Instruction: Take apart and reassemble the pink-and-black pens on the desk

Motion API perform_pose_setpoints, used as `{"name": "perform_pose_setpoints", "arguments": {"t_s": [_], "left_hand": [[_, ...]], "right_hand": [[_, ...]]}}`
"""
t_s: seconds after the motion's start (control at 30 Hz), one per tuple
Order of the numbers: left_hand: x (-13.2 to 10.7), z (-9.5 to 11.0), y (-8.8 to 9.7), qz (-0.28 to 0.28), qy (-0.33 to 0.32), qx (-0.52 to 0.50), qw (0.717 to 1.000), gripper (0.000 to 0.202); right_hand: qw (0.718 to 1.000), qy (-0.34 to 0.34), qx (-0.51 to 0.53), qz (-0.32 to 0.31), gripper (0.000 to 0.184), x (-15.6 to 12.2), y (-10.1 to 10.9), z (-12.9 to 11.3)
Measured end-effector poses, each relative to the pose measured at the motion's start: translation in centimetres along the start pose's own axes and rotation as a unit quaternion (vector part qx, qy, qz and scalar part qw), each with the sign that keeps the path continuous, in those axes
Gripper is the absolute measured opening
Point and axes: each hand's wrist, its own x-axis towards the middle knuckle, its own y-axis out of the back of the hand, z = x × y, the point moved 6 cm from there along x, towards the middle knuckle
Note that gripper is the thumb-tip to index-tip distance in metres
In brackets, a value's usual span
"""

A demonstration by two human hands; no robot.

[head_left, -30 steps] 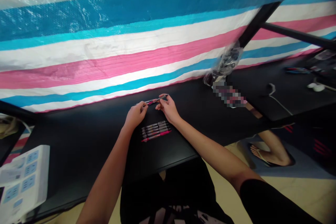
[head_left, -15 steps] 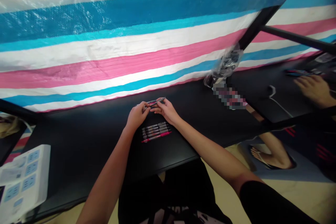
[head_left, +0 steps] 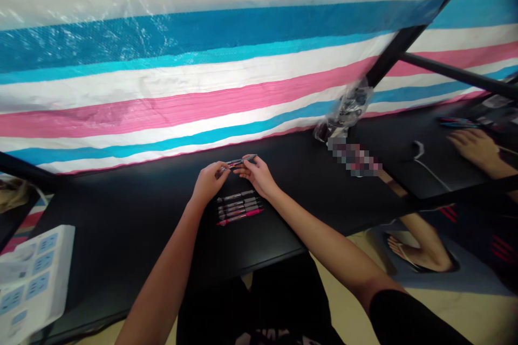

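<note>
My left hand (head_left: 210, 180) and my right hand (head_left: 259, 176) are close together over the far part of a black table. Both have their fingers closed around a slim grey pen (head_left: 242, 161), which lies crosswise between them; its left part is largely hidden by my fingers. Something pinkish shows beside it, too small to make out. Just nearer to me lies a row of several pens, side by side. Most are grey and black (head_left: 238, 206), and the nearest one is a pink pen (head_left: 240, 218).
A white power strip (head_left: 40, 275) sits at the table's left. Toward the back right stands a clear plastic bag (head_left: 350, 110) with dark contents, beside a blurred-out item (head_left: 354, 157). Another person's hand (head_left: 473, 146) rests on the right-hand table. Striped sheeting (head_left: 182, 97) hangs behind.
My view has tilted a little, so the table sits slightly lower. The held pen lies flatter between my hands. The other person's hand has shifted slightly left.
</note>
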Motion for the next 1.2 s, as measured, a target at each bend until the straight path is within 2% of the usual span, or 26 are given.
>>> {"name": "perform_pose_setpoints", "arguments": {"t_s": [0.17, 0.37, 0.63, 0.83, 1.0, 1.2], "left_hand": [[0.0, -0.8, -0.2, 0.001, 0.029, -0.034, 0.999, 0.022], [0.1, -1.1, 0.1, 0.015, 0.056, -0.067, 0.996, 0.020], [0.1, -1.3, 0.2, 0.015, 0.080, -0.117, 0.990, 0.029], [0.1, -0.8, -0.3, -0.011, 0.085, -0.227, 0.970, 0.036], [0.2, -0.6, -0.3, -0.028, 0.099, -0.259, 0.960, 0.043], [0.1, -0.5, -0.8, -0.081, 0.110, -0.301, 0.944, 0.048]], "right_hand": [[0.999, -0.024, 0.022, 0.025, 0.026, 0.2, 0.6, 0.0], [0.997, -0.016, 0.047, 0.063, 0.020, 0.6, 1.6, -0.7], [0.996, -0.018, 0.075, 0.042, 0.021, 0.6, 1.7, -1.3], [0.995, -0.024, 0.092, 0.043, 0.019, 0.7, 1.7, -1.3], [0.995, -0.020, 0.094, 0.029, 0.019, 0.5, 1.3, -1.3], [0.993, -0.028, 0.112, 0.031, 0.020, 0.4, 1.2, -1.3]]}}
